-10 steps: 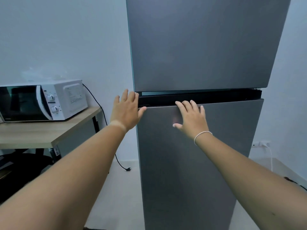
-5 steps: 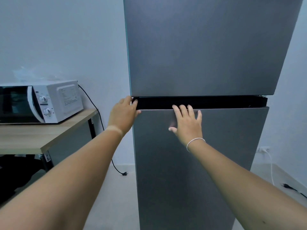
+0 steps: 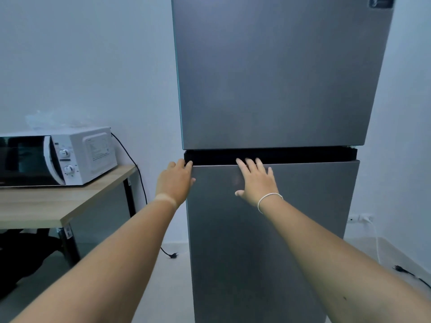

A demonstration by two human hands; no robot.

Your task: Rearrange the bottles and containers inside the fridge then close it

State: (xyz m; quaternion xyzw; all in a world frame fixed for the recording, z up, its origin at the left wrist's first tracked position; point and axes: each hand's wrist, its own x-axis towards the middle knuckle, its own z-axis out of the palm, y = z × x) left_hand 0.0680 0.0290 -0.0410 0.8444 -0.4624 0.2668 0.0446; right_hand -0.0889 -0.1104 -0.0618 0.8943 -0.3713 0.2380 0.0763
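A tall grey two-door fridge stands in front of me with both doors shut, so the bottles and containers inside are hidden. My left hand wraps the top left corner of the lower door, fingertips in the dark gap between the doors and thumb on the door's front. My right hand, with a white band on its wrist, lies flat on the upper part of the lower door with fingers spread and holds nothing.
A white microwave sits on a wooden table to the left of the fridge, its black cord hanging to the floor. A wall socket with a white cable is low on the right.
The lit slit above the lower door seen a second ago is gone; the door now sits flush. Both hands stayed on the door, the left curling tighter around its corner.
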